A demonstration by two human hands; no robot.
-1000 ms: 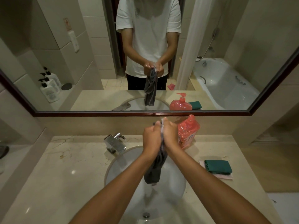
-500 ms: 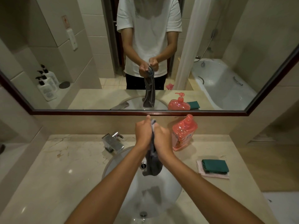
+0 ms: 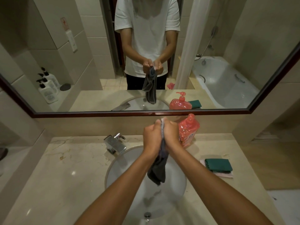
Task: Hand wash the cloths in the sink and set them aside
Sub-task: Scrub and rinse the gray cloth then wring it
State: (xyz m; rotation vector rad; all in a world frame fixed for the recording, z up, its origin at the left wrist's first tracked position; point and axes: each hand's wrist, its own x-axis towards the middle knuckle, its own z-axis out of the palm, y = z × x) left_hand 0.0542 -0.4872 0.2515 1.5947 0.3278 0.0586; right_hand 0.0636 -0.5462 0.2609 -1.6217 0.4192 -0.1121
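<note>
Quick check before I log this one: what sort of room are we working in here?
A bathroom, quite possibly a hotel's. A round sink with a chrome faucet sits in a marble counter below a wide mirror, which reflects a bathtub. Both hands grip a grey cloth over the basin.

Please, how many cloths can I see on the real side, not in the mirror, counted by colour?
Grey cloth, held over the sink by both hands: 1
Green cloth, folded on the counter: 1
Pink cloth, under the green one: 1
Total: 3
</note>
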